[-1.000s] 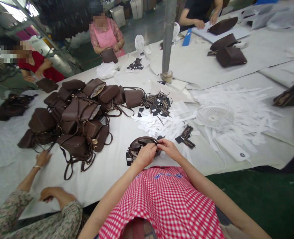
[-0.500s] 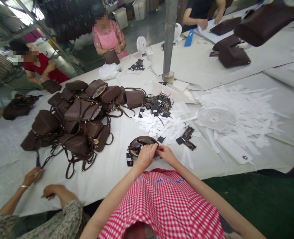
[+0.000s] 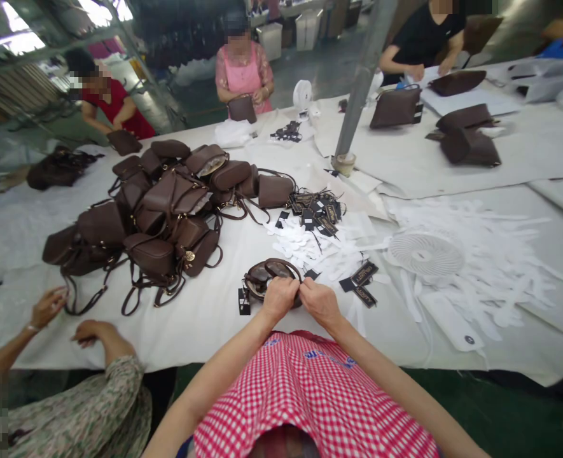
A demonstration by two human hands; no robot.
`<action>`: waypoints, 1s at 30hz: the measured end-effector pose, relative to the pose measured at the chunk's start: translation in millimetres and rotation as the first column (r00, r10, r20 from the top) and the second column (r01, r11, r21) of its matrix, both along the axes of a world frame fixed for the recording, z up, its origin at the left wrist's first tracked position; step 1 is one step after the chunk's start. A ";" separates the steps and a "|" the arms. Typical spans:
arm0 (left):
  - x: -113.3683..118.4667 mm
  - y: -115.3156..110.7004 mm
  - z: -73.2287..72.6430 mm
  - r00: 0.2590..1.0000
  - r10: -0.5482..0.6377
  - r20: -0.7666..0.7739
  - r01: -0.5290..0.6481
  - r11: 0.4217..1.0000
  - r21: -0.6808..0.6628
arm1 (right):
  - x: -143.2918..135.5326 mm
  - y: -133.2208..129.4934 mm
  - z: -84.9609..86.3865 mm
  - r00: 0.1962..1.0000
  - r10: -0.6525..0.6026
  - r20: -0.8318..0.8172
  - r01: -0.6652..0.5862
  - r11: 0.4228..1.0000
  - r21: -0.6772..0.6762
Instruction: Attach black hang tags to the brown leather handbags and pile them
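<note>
A small dark-brown handbag lies on the table before me, its mouth upward and its strap looped over the top. A black tag hangs at its left side. My left hand is closed on the near right edge of the bag. My right hand meets it there, fingers pinched at the same edge. Whatever small part lies between the fingertips is hidden. Just beyond my hands are white strips and a heap of black tags. Two larger black tags lie to the right.
A big pile of brown handbags covers the table's left side. A co-worker's hand reaches toward a strap there. At right, a white fan lies among white strips. A metal post rises beyond; other people work across the table.
The view has shifted, so the scene sits differently in the picture. My right hand has turned, its knuckles now against my left hand at the bag. A far-right bag has been lowered to the table.
</note>
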State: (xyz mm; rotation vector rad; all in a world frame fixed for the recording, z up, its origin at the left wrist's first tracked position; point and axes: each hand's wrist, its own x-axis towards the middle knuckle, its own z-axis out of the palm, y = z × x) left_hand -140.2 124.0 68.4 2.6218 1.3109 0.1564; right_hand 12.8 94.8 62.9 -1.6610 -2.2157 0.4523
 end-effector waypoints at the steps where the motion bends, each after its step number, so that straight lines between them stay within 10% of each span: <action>1: -1.7 -0.8 -0.7 1.000 0.006 0.011 -0.006 1.000 0.001 | 3.7 -0.6 -3.2 0.996 0.027 -0.087 -0.027 1.000 0.001; 6: -9.0 -11.7 -0.6 0.997 0.052 0.049 -0.051 0.999 -0.011 | 17.9 -4.1 -37.8 0.839 0.010 -0.544 -0.060 0.995 -0.073; 12: -13.9 -16.3 4.4 0.995 0.095 0.003 -0.095 0.995 0.004 | -22.1 10.5 -65.4 0.845 -0.014 -0.535 -0.007 0.999 -0.039; 30: -62.6 -24.8 15.9 0.732 0.627 0.267 -0.667 0.739 0.095 | -48.6 8.8 -33.9 0.940 0.086 -0.331 -0.086 0.996 0.014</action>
